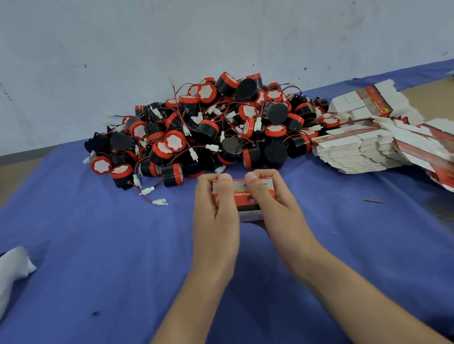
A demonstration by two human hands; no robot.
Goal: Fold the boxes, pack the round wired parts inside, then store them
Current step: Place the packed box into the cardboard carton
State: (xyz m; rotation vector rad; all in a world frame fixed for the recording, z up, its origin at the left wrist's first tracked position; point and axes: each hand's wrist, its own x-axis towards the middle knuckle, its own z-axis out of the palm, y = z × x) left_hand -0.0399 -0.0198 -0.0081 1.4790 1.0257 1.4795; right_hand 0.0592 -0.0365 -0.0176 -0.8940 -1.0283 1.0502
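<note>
Two hands (214,202) (270,199) grip a box (247,195) over blue cloth (89,274) below a pale wall (203,32).

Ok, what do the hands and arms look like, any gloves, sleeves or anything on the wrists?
Left hand and right hand are both bare: no gloves, no rings that show. Left forearm and right forearm are bare too, with no sleeve, watch or band in view down to the frame's lower edge.
</note>
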